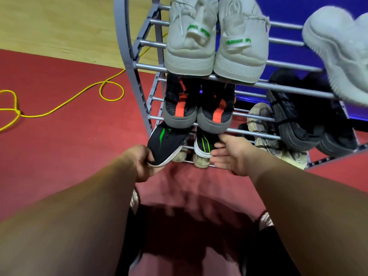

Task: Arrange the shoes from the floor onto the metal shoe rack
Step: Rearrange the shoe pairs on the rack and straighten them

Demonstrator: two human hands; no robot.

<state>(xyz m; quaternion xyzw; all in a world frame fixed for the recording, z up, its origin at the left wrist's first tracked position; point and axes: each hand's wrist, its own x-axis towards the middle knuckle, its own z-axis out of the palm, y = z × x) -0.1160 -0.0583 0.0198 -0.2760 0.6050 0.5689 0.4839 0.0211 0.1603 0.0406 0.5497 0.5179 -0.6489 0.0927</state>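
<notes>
The metal shoe rack [139,65] is nearly full: white pairs on the bars high above the hands, a grey-and-orange pair [197,114] directly over them. Lowest tier in progress. The left hand [142,162] pinches the heel of a black green-striped shoe [166,143], not yet seated; the right hand [231,154], fingers spread, rests against its mate [204,145]. No floor shoes visible, though the view is partly blocked.

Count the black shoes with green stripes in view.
2, both at the rack's lowest left: one gripped at the heel by the left hand, one beside the open right hand. Others may be hidden.
</notes>
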